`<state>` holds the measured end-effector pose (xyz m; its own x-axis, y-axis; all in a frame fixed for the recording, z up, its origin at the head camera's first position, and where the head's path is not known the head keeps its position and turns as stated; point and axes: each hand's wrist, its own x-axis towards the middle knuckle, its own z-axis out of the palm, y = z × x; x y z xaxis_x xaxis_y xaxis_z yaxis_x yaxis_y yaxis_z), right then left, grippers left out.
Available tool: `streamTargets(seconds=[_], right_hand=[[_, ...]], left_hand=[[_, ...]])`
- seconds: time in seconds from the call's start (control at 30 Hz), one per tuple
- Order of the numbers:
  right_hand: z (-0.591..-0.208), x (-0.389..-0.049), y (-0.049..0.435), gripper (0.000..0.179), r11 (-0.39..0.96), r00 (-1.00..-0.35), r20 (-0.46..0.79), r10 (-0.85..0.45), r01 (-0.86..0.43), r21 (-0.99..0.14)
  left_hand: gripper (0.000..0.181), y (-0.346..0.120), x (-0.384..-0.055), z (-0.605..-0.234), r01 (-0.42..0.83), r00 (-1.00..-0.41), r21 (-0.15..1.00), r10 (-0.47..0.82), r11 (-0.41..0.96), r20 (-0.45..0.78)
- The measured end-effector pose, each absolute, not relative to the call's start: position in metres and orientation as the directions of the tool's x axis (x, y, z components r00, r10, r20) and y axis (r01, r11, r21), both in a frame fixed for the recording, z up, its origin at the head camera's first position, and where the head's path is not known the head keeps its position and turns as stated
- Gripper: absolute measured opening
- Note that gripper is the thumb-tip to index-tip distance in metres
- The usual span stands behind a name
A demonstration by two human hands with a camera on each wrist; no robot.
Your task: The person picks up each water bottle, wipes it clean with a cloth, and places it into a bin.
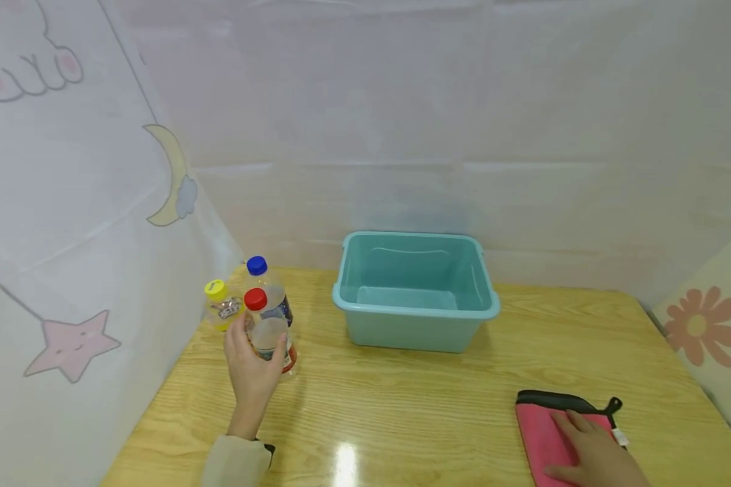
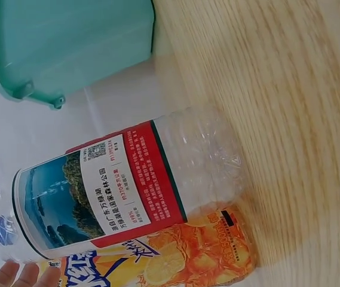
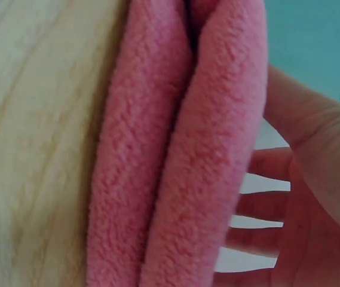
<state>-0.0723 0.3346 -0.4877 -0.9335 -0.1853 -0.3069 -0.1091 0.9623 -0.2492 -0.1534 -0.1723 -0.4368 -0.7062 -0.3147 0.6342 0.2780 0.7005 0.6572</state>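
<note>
In the head view my left hand (image 1: pixel 252 368) has its thumb and fingers around a clear plastic bottle (image 1: pixel 268 333) with a red cap. That bottle stands upright; its red, white and blue label (image 2: pixel 92 191) shows in the left wrist view. Right behind it are a blue-capped bottle (image 1: pixel 257 266) and, to the left, a yellow-capped bottle (image 1: pixel 216 291). An orange drink label (image 2: pixel 187 257) shows beside it. My right hand (image 1: pixel 597 446) rests with spread fingers on a pink plush pouch (image 1: pixel 539 433) with black trim. The pouch's fold (image 3: pixel 199 149) hides the fingertips in the right wrist view.
A teal plastic basin (image 1: pixel 414 331) stands at the back middle of the wooden table (image 1: pixel 390 406), between the bottles and the pouch. A white printed cloth (image 1: pixel 365 122) hangs behind and along the sides. The pouch has a black loop (image 1: pixel 613 405) at its corner.
</note>
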Motion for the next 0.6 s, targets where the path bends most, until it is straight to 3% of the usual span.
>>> streamTargets(seconds=[0.33, 0.6], right_hand=[[-0.487, -0.077, 0.321, 0.097, 0.971, -0.913, -0.380, -0.146, -0.058, -0.232], [-0.488, -0.075, 0.320, 0.091, 0.971, -0.931, -0.333, -0.151, -0.077, -0.227]], left_hand=[[0.065, -0.175, -0.158, -0.439, 0.302, -0.668, 0.616, -0.300, 0.727, 0.681], [0.064, -0.175, -0.157, -0.440, 0.340, -0.657, 0.613, -0.286, 0.714, 0.698]])
